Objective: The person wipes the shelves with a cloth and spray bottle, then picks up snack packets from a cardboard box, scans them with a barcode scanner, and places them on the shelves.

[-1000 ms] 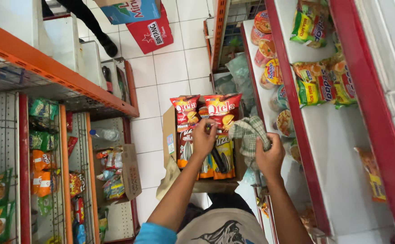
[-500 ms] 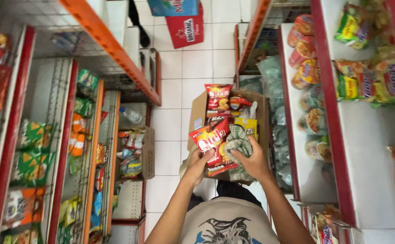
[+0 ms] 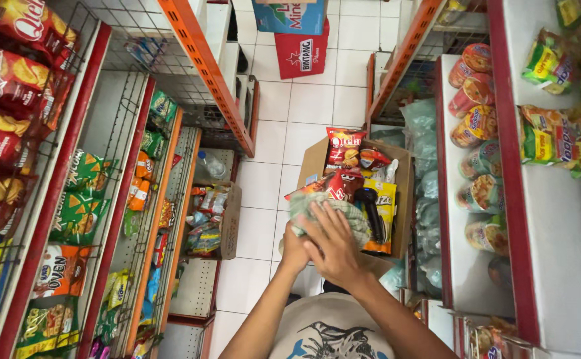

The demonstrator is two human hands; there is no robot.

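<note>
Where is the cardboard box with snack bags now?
The cardboard box stands on the white tiled floor in the aisle, centre of the head view, just beyond both hands, beside the right-hand shelves.
</note>
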